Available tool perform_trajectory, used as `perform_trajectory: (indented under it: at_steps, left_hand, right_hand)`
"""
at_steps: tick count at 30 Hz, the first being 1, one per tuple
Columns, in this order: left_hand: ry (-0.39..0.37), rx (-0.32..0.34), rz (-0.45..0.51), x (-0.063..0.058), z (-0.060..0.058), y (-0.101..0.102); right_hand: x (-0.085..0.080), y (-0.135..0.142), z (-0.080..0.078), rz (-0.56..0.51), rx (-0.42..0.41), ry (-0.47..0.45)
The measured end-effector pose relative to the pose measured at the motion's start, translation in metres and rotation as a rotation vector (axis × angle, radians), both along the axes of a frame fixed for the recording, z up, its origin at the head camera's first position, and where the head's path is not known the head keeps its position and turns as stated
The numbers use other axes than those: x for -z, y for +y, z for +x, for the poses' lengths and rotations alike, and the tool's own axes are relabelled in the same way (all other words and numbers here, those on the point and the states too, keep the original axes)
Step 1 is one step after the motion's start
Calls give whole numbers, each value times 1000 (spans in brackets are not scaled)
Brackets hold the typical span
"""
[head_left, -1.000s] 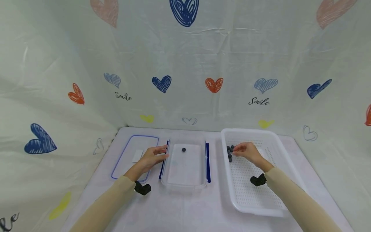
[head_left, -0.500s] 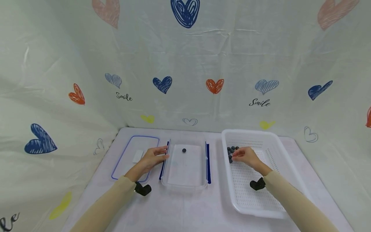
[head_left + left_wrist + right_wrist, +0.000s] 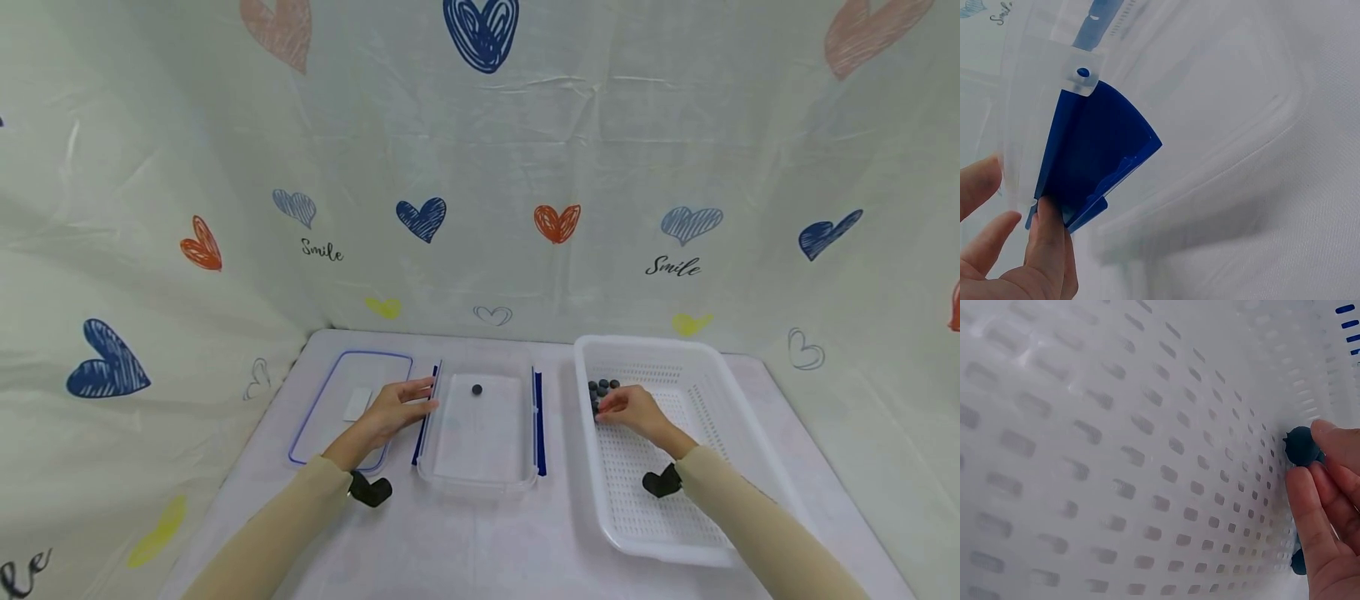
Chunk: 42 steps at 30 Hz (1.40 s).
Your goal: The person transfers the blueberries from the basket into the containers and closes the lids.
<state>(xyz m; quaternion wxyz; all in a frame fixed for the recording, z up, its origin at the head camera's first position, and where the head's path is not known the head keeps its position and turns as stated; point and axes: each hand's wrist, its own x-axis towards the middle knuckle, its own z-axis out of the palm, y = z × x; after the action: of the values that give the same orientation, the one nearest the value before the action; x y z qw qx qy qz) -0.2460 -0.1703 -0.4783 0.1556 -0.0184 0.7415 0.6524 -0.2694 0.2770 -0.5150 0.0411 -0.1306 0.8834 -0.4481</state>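
Note:
In the head view my right hand (image 3: pixel 633 412) is down inside the white basket (image 3: pixel 675 542), by its left wall. The right wrist view shows its thumb and fingers pinching a dark blueberry (image 3: pixel 1300 447) with a small crown; another blueberry (image 3: pixel 1299 562) lies below them, partly covered. Several more blueberries (image 3: pixel 603 385) cluster just beyond the fingers. My left hand (image 3: pixel 390 410) touches the left side of a clear plastic container (image 3: pixel 480 483) with outstretched fingertips, beside its lowered blue latch flap (image 3: pixel 1100 137). One blueberry (image 3: pixel 477 389) sits inside the container near its far end.
Left of the container, a clear lid with a blue seal (image 3: pixel 352 352) lies flat, partly under my left forearm. A second blue flap (image 3: pixel 540 425) hangs on the container's right side. A heart-printed curtain (image 3: pixel 480 150) stands behind the white table (image 3: pixel 465 550).
My right hand has shifted nearer me along the basket's left wall, uncovering some farther blueberries and covering nearer ones. The left hand stays at the container's side.

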Motion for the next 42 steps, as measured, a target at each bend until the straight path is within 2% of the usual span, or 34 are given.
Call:
perform_trajectory:
  at_steps: [16, 28, 42]
  left_hand:
    - [0, -9, 2, -3, -2, 1]
    - [-7, -8, -8, -2, -2, 2]
    - [-9, -11, -12, -1, 0, -1]
  right_hand:
    - [-3, -4, 2, 58, 4, 31]
    - [-3, -5, 4, 85, 19, 13]
    - [-11, 2, 5, 46, -19, 5]
